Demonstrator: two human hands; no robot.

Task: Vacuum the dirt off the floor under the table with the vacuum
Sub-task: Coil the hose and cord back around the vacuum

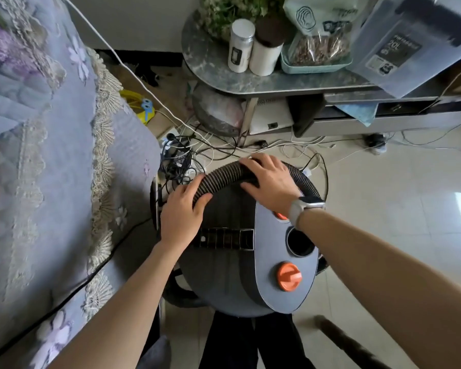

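Both our left hand [183, 217] and right hand [270, 182] grip the ribbed black hose [224, 174]; tangled floor cables [186, 153] beyond our fingertips could snag it.

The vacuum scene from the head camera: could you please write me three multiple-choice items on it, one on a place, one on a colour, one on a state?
1. Where does the ribbed hose lie?
A. across the top of the vacuum
B. on the sofa
C. on the table

2. What colour is the round knob on the vacuum's grey panel?
A. green
B. orange
C. white

3. What are the hands doing?
A. both hang free
B. only one touches the hose
C. both grip the hose

Key: 1 A, the hose arches over the vacuum body; 2 B, the knob is plainly orange; 3 C, the left hand and the right hand both close on the hose.
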